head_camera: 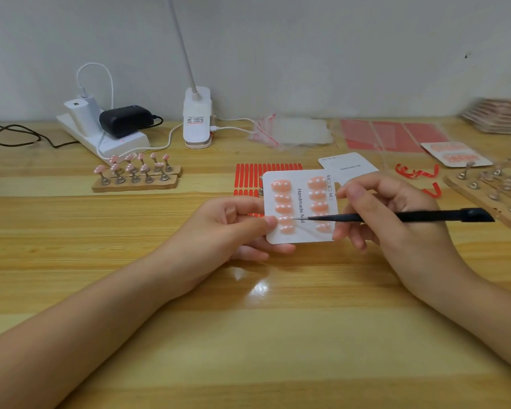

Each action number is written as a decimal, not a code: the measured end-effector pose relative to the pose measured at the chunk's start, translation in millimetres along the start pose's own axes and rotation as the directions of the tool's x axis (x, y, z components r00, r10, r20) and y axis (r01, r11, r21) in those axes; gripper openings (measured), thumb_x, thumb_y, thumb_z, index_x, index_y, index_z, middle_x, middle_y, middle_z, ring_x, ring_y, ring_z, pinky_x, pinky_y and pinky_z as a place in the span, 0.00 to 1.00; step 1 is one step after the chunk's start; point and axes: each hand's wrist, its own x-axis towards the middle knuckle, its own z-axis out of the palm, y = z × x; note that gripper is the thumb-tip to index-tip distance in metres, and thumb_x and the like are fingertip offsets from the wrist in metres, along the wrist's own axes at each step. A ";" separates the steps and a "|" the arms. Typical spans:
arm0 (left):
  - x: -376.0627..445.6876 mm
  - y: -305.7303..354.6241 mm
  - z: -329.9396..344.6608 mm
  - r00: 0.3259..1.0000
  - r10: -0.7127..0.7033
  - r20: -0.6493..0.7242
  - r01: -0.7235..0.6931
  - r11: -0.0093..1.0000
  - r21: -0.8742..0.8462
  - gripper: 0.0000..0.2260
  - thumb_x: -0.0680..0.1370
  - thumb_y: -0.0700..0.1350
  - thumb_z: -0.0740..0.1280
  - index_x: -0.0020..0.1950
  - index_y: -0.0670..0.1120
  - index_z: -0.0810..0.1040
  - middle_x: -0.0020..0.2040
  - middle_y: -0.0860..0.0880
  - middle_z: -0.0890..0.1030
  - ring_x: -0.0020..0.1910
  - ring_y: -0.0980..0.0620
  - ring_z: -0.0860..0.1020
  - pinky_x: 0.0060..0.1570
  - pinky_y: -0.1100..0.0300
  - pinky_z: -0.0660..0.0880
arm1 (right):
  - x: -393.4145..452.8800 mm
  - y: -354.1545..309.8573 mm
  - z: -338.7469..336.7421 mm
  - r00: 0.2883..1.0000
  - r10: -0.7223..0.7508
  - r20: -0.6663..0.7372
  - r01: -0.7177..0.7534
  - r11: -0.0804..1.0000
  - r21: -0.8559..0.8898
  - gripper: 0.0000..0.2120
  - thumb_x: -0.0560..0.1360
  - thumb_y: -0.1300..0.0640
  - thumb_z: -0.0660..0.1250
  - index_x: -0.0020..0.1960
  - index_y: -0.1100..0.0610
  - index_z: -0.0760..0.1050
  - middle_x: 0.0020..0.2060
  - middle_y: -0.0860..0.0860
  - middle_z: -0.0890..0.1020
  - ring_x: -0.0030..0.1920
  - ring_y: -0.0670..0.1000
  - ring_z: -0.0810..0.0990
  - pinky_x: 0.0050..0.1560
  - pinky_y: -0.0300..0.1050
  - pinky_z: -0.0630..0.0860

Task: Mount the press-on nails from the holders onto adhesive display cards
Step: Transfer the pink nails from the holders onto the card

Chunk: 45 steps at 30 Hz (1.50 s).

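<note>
Your left hand (242, 224) pinches the left edge of the display card (300, 206), thumb on its face beside the lower nails of the left column, fingers curled beneath. Your right hand (396, 214) grips the black tweezers (396, 216) like a pen and also steadies the card's right edge with its fingertips. Whether the tips are pressed together you cannot tell.

The relation to mind: the tweezers lie almost level, their long axis running from 3 o'clock to 9 o'clock across the card, tip stopping between the two columns, just beside the fourth nail down on the left (285, 221). That nail sits at 9 o'clock from the tip and right against your left thumb, so the tool hand does the fine work while the left only braces. The card's own long axis runs 12 to 6, with pink nails filling both columns; it looks close to finished, probably a last nudge or press.

Farther out, the loaded nail holders (136, 172) stand at 10 o'clock, well apart and nearer your left hand. Bare holders (496, 187) lie at 2 o'clock by your right. Red adhesive strips (266, 169) sit just behind the card at 12 o'clock, with a blank card (348, 166) at 1 o'clock.
</note>
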 end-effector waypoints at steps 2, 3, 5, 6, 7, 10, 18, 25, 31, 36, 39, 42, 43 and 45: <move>-0.1 0.4 0.3 1.000 -0.004 0.005 0.004 1.000 0.007 0.07 0.76 0.38 0.64 0.48 0.47 0.81 0.48 0.48 0.85 0.45 0.49 0.84 0.34 0.68 0.77 | 0.2 -0.2 0.7 1.000 0.014 0.003 -0.014 1.000 0.006 0.09 0.69 0.49 0.63 0.41 0.55 0.75 0.26 0.55 0.80 0.23 0.48 0.71 0.24 0.36 0.70; -0.1 0.7 0.3 1.000 -0.007 0.006 0.007 1.000 0.004 0.07 0.76 0.38 0.64 0.48 0.47 0.81 0.48 0.48 0.85 0.45 0.49 0.84 0.34 0.68 0.77 | 0.1 0.0 1.2 1.000 0.018 0.003 -0.018 1.000 0.010 0.09 0.69 0.49 0.62 0.41 0.55 0.75 0.26 0.55 0.80 0.23 0.47 0.71 0.24 0.36 0.69; -0.2 1.6 0.2 1.000 -0.016 0.013 0.016 1.000 -0.013 0.08 0.76 0.38 0.64 0.47 0.47 0.82 0.48 0.48 0.85 0.45 0.49 0.84 0.34 0.68 0.77 | 0.0 -0.4 1.8 1.000 0.021 0.004 -0.021 1.000 0.013 0.09 0.69 0.50 0.62 0.41 0.55 0.75 0.26 0.55 0.80 0.22 0.46 0.71 0.24 0.35 0.69; -0.3 2.3 0.1 1.000 -0.022 0.017 0.022 1.000 -0.016 0.08 0.76 0.37 0.63 0.48 0.46 0.81 0.48 0.48 0.85 0.44 0.49 0.84 0.34 0.68 0.77 | 0.0 -0.8 2.1 1.000 0.017 0.005 -0.017 1.000 0.011 0.08 0.70 0.51 0.62 0.41 0.55 0.75 0.26 0.55 0.80 0.22 0.46 0.71 0.24 0.35 0.69; -0.2 3.0 0.1 0.999 -0.029 0.022 0.029 1.000 -0.011 0.09 0.77 0.36 0.62 0.49 0.45 0.81 0.48 0.47 0.85 0.44 0.50 0.84 0.34 0.68 0.77 | -0.1 -1.4 2.3 1.000 0.009 0.007 -0.009 1.000 0.007 0.07 0.70 0.51 0.62 0.41 0.55 0.75 0.26 0.55 0.80 0.22 0.46 0.71 0.24 0.35 0.69; -0.5 4.3 0.7 0.999 -0.047 0.021 0.047 0.999 0.007 0.09 0.77 0.35 0.61 0.51 0.42 0.80 0.47 0.47 0.85 0.43 0.51 0.84 0.33 0.69 0.77 | -0.4 -3.1 3.5 0.999 -0.047 0.023 0.048 0.998 -0.038 0.05 0.70 0.53 0.63 0.40 0.52 0.76 0.27 0.56 0.80 0.22 0.45 0.70 0.25 0.35 0.69; -0.9 5.3 2.8 0.998 -0.055 0.011 0.055 0.998 0.003 0.09 0.77 0.34 0.61 0.50 0.42 0.80 0.46 0.47 0.85 0.43 0.50 0.84 0.32 0.69 0.77 | -1.8 -4.0 2.9 0.988 -0.154 0.032 0.156 0.986 -0.064 0.05 0.73 0.53 0.63 0.41 0.53 0.75 0.28 0.55 0.80 0.23 0.44 0.71 0.28 0.33 0.70; -1.9 5.8 1.7 0.999 -0.053 0.009 0.053 0.998 -0.020 0.08 0.77 0.35 0.61 0.51 0.42 0.79 0.45 0.47 0.85 0.44 0.50 0.84 0.31 0.69 0.77 | 1.2 0.2 3.5 0.994 -0.106 0.033 0.108 0.993 -0.041 0.07 0.73 0.55 0.60 0.42 0.55 0.74 0.25 0.49 0.80 0.29 0.37 0.76 0.38 0.24 0.68; -2.0 6.2 1.9 0.998 -0.054 0.010 0.054 0.998 -0.044 0.07 0.77 0.35 0.61 0.51 0.40 0.79 0.46 0.46 0.85 0.43 0.50 0.84 0.31 0.69 0.77 | 0.9 3.2 4.1 0.995 -0.084 0.046 0.086 0.996 -0.037 0.06 0.73 0.55 0.60 0.42 0.55 0.75 0.26 0.48 0.81 0.34 0.38 0.79 0.40 0.24 0.68; -2.0 6.4 1.6 0.998 -0.057 0.011 0.058 0.997 -0.060 0.07 0.77 0.35 0.61 0.50 0.41 0.79 0.46 0.46 0.85 0.43 0.50 0.84 0.31 0.69 0.77 | 1.3 3.4 3.1 0.996 -0.071 0.046 0.073 0.996 -0.044 0.07 0.73 0.54 0.60 0.43 0.55 0.75 0.26 0.49 0.81 0.32 0.39 0.78 0.38 0.24 0.68; -2.7 6.0 1.4 0.999 -0.053 0.011 0.053 0.997 -0.060 0.07 0.77 0.35 0.62 0.49 0.42 0.79 0.45 0.46 0.85 0.43 0.50 0.84 0.31 0.69 0.77 | 1.5 4.1 3.2 0.997 -0.066 0.041 0.067 0.997 -0.041 0.07 0.72 0.54 0.60 0.43 0.55 0.75 0.26 0.49 0.81 0.32 0.39 0.78 0.38 0.25 0.69; -2.5 6.3 1.3 0.998 -0.055 0.012 0.055 0.996 -0.063 0.08 0.77 0.35 0.61 0.49 0.42 0.79 0.45 0.46 0.85 0.43 0.50 0.84 0.31 0.69 0.77 | 1.8 4.5 3.3 0.997 -0.064 0.042 0.066 0.997 -0.040 0.07 0.72 0.53 0.61 0.43 0.55 0.75 0.26 0.49 0.81 0.32 0.39 0.78 0.38 0.24 0.69; -2.1 6.4 1.2 0.998 -0.056 0.012 0.057 0.996 -0.063 0.07 0.77 0.35 0.62 0.50 0.41 0.79 0.45 0.46 0.85 0.43 0.50 0.84 0.31 0.69 0.77 | 1.8 4.6 3.2 0.997 -0.065 0.042 0.066 0.997 -0.041 0.07 0.72 0.53 0.61 0.43 0.55 0.75 0.26 0.48 0.81 0.32 0.39 0.79 0.38 0.24 0.69; -1.6 6.7 1.2 0.998 -0.060 0.012 0.061 0.996 -0.064 0.08 0.77 0.36 0.62 0.51 0.41 0.79 0.46 0.46 0.85 0.43 0.51 0.84 0.32 0.69 0.77 | 1.7 4.8 3.0 0.997 -0.066 0.041 0.067 0.997 -0.046 0.07 0.72 0.53 0.61 0.43 0.55 0.75 0.26 0.48 0.81 0.32 0.39 0.79 0.38 0.25 0.69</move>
